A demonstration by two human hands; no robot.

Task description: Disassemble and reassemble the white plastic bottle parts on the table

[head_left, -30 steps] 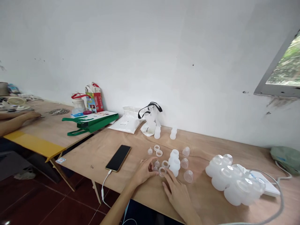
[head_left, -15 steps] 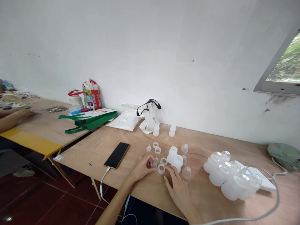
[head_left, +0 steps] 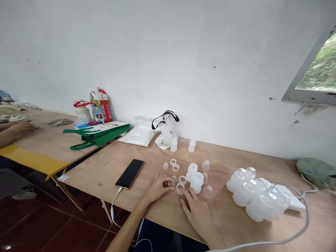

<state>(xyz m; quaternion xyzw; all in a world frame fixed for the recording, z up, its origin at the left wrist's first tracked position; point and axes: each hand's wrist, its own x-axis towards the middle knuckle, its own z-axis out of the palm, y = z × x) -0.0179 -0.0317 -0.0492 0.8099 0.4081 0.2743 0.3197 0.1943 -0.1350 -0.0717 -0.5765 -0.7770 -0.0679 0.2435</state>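
Around a clear bottle nipple (head_left: 172, 184) on the table, the thumb and curled fingers of my left hand (head_left: 158, 188) are closed. Another nipple (head_left: 174, 177) lies just behind it. My right hand (head_left: 196, 209) is open, palm down, fingers apart, with fingertips at the edge of a translucent screw ring (head_left: 180, 188). A second ring (head_left: 182, 180) lies behind that one. Farther back are one more nipple (head_left: 165, 165) and two rings (head_left: 174, 165). Beside my right hand stand small white bottles (head_left: 196, 181) without tops, with several clear dome caps (head_left: 208, 191) to their right.
A cluster of capped bottles (head_left: 257, 196) and a cable (head_left: 307, 224) occupy the right. Two white bottles (head_left: 191, 146) stand near the wall. A phone (head_left: 129, 174) lies on the left; bags (head_left: 139, 135) are behind it. Another person's hand (head_left: 22, 126) is at the neighbouring table.
The view has shifted slightly. My right fingertips have come in to the near ring's edge. My left hand stays by the nipple, almost unmoved.
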